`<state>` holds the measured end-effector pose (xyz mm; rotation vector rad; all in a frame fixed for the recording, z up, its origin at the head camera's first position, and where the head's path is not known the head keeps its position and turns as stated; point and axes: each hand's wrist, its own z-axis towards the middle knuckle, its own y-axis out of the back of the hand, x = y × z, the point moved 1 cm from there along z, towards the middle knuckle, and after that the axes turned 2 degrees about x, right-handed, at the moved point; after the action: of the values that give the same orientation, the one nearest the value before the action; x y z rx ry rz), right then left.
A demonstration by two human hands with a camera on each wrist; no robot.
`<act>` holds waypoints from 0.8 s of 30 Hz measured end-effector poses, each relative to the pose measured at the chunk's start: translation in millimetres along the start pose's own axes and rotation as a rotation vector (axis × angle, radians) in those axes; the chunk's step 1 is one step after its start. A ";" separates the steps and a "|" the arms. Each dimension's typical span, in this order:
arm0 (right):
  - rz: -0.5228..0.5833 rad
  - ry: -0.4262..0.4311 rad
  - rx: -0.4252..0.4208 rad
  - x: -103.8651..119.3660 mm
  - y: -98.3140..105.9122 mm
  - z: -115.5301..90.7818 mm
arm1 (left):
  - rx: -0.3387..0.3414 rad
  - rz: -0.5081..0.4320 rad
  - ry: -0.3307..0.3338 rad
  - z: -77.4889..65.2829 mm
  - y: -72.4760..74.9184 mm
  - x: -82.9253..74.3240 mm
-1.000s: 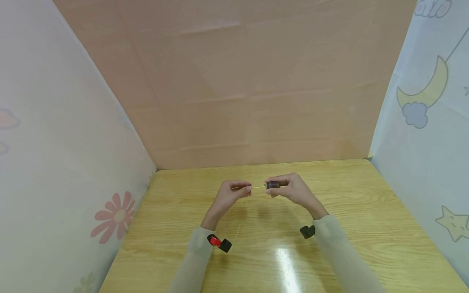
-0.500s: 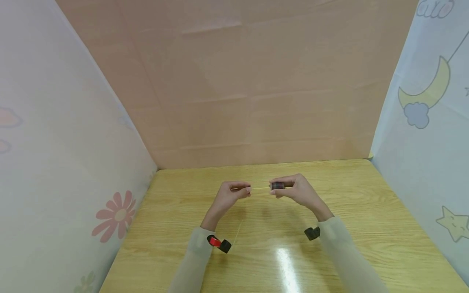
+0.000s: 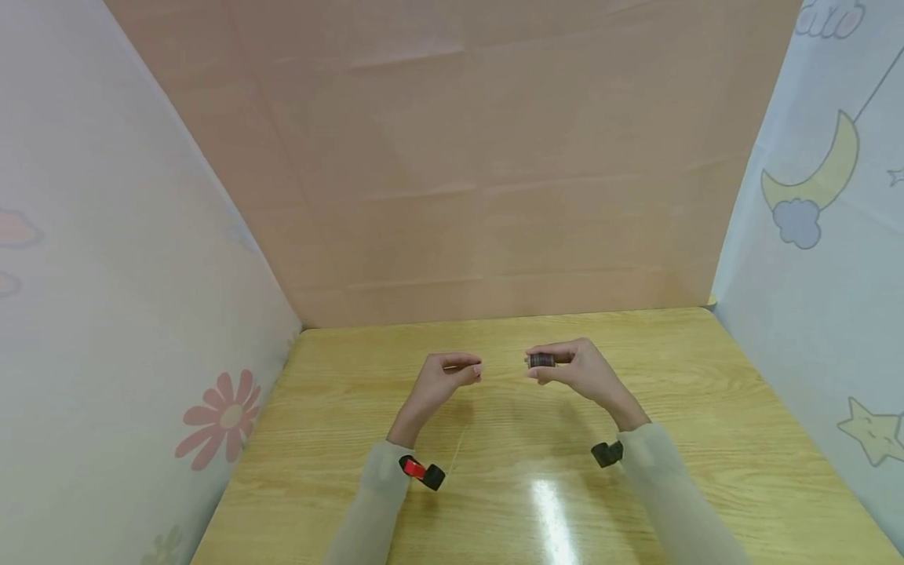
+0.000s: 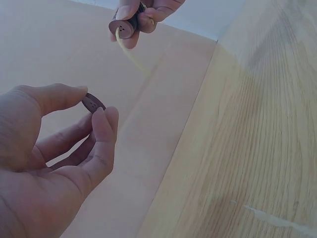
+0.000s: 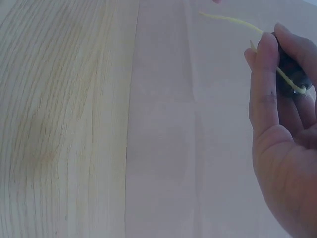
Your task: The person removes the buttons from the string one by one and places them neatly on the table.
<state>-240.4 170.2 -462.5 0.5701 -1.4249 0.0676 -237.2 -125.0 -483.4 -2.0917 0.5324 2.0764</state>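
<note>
My left hand pinches a dark brown button with small holes between thumb and fingers. Across a gap to the right, my right hand grips a short stack of dark buttons, face to face like a small cylinder. Out of the stack's end button comes a pale yellow string, its loose length reaching towards the left hand. In the right wrist view, more yellow string runs along the side of the stack, partly hidden by the fingers.
Both hands are above a wooden table. A brown paper-like backdrop stands behind it, with patterned white walls on either side. A thin pale line shows near the left wrist's camera.
My right hand has moved rightward with the button stack, widening the gap. The yellow string that spanned between the hands no longer shows there in the head view. My left hand has barely moved.
</note>
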 end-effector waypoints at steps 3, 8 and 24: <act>0.004 0.003 0.003 0.0 0.7 -1.1 | -0.001 0.005 -0.008 -0.1 0.8 3.0; 0.017 0.006 0.014 0.6 1.4 -2.5 | -0.003 0.008 -0.014 -0.3 2.8 9.0; 0.024 -0.003 0.017 1.4 3.5 -3.1 | -0.040 0.081 0.017 0.2 8.8 27.5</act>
<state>-238.7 174.1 -460.2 0.5675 -1.4358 0.0977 -241.0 -137.1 -509.3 -2.1464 0.5929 2.1309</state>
